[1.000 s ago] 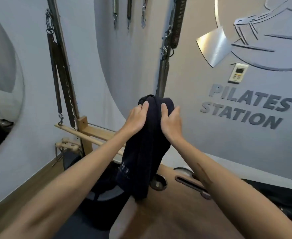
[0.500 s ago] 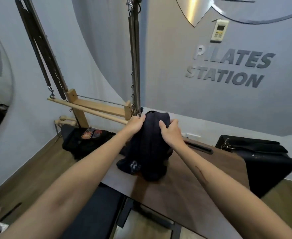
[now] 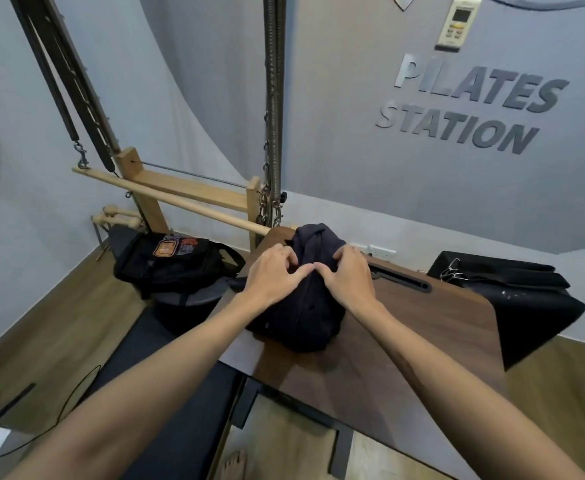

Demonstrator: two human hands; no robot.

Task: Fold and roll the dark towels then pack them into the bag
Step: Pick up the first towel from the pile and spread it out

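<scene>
From the head camera, your left hand (image 3: 273, 274) and right hand (image 3: 348, 274) both have their fingers curled into the dark towel (image 3: 304, 308), gripping its bunched top where it sits on the wooden table (image 3: 419, 327). I judge you're early on: the towel is crumpled, not folded or rolled, and nothing is packed. The bag (image 3: 171, 259) waits to your left, beyond the table's edge. You have bare tabletop to the right and toward you for spreading; the hanging springs (image 3: 273, 133) stand close behind.
</scene>
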